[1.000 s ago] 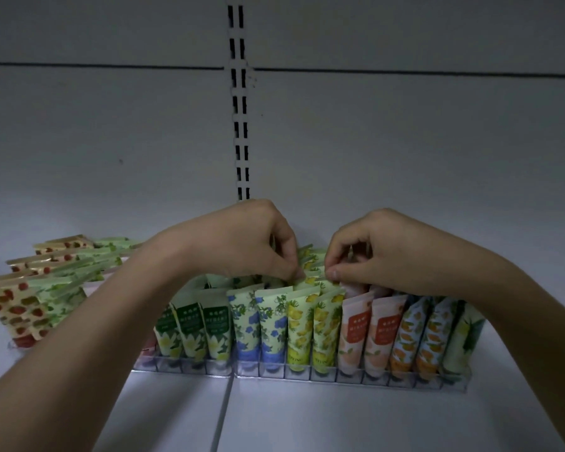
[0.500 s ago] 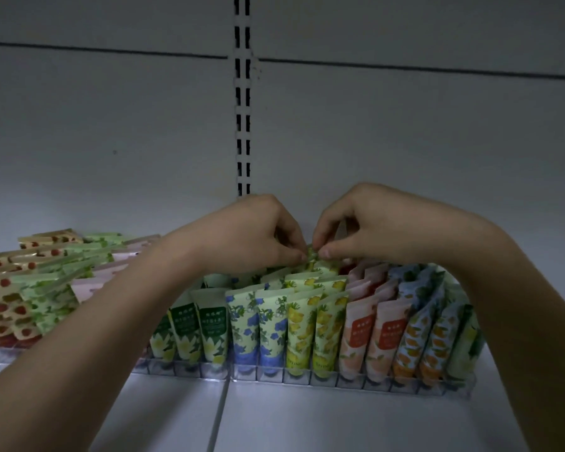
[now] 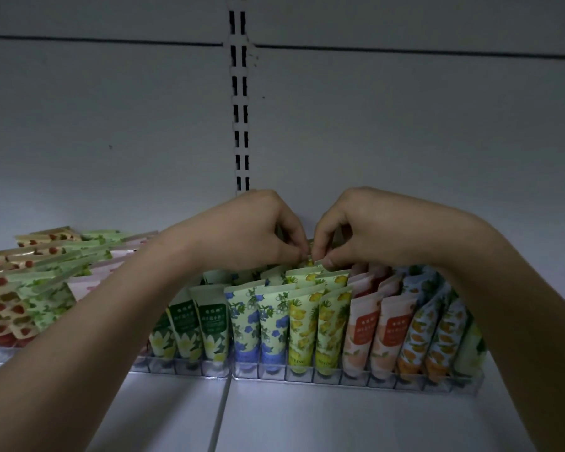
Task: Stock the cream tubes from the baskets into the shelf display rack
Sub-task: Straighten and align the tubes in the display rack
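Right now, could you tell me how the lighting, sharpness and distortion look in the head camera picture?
Head view: dim overall, with the back panel grey and murky; the brightest patch is the white shelf just in front of the clear rack; the wide-angle lens bows the panel seam and splays the forearms; the front-row tubes read fairly sharp, though the small print stays illegible.

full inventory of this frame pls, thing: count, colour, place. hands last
display rack: one, clear plastic, on the shelf.
cream tubes: many, standing in rows in the rack; front row dark green, blue floral, yellow, peach, orange; red strawberry and light green leaning at far left.
shelf: white, below.
slotted upright: one, centre of back panel.
left hand, right hand: fingers pinching a yellow-row tube top.
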The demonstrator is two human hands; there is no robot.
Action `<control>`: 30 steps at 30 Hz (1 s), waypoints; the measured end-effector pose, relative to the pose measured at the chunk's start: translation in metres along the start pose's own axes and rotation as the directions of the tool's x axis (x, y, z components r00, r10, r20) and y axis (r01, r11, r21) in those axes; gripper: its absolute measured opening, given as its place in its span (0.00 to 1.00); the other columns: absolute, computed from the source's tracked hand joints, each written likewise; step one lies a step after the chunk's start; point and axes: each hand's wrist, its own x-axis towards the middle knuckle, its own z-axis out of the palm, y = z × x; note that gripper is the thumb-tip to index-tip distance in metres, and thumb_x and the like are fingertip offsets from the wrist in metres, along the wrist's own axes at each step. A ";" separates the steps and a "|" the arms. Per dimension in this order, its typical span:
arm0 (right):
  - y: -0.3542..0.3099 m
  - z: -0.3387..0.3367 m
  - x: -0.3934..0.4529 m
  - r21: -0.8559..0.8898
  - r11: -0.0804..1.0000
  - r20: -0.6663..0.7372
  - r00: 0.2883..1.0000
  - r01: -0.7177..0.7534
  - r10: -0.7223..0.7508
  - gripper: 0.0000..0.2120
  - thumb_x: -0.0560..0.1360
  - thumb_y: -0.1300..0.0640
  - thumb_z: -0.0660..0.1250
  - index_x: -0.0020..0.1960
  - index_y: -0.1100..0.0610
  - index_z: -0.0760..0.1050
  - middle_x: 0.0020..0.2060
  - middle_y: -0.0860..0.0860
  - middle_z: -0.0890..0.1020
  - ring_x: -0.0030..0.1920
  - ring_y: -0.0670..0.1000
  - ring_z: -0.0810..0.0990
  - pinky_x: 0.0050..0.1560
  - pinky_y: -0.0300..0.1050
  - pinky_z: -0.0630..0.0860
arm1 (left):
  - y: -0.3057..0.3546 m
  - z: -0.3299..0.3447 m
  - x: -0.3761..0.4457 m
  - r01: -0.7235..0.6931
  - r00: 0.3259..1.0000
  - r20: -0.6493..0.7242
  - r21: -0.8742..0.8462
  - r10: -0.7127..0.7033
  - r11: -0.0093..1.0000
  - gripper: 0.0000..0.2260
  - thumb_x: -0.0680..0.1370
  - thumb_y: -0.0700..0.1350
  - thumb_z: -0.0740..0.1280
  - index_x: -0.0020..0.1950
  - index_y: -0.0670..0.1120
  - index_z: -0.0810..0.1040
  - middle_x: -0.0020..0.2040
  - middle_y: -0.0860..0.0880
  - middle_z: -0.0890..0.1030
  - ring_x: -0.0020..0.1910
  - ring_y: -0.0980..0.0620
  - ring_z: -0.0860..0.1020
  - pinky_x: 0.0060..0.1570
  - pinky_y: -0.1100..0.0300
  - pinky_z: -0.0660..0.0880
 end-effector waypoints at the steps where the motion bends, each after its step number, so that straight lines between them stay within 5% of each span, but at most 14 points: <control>1: 0.000 -0.001 -0.001 0.016 1.000 -0.001 1.000 0.002 -0.002 0.03 0.72 0.54 0.74 0.43 0.45 0.83 0.29 0.32 0.79 0.30 0.38 0.79 0.30 0.31 0.72 | 0.001 0.000 0.000 0.000 1.000 -0.007 -0.007 0.000 1.000 0.04 0.73 0.48 0.71 0.44 0.54 0.86 0.39 0.58 0.83 0.37 0.64 0.78 0.35 0.73 0.71; 8: 0.008 -0.006 0.001 -0.081 0.997 -0.232 0.973 -0.004 -0.015 0.05 0.75 0.56 0.71 0.48 0.47 0.83 0.37 0.37 0.80 0.39 0.33 0.77 0.36 0.23 0.69 | 0.000 -0.001 0.002 0.031 0.984 -0.172 -0.053 -0.040 0.998 0.06 0.75 0.46 0.71 0.50 0.51 0.85 0.37 0.64 0.80 0.39 0.70 0.78 0.38 0.78 0.71; 15: 0.000 0.001 0.004 -0.151 0.985 -0.196 0.979 -0.082 0.051 0.06 0.74 0.58 0.71 0.49 0.50 0.84 0.43 0.45 0.85 0.43 0.44 0.82 0.50 0.45 0.80 | 0.002 0.005 0.004 0.083 0.980 -0.184 0.018 -0.078 0.996 0.06 0.75 0.49 0.70 0.49 0.53 0.85 0.42 0.62 0.83 0.41 0.65 0.80 0.49 0.58 0.79; 30: 0.000 0.004 0.005 -0.164 0.982 -0.175 0.982 -0.095 0.066 0.04 0.73 0.56 0.73 0.46 0.48 0.83 0.41 0.43 0.84 0.42 0.44 0.82 0.49 0.45 0.79 | 0.002 0.012 0.006 0.130 0.981 -0.144 -0.034 -0.134 0.991 0.06 0.75 0.44 0.71 0.49 0.54 0.85 0.45 0.60 0.84 0.43 0.63 0.81 0.53 0.55 0.79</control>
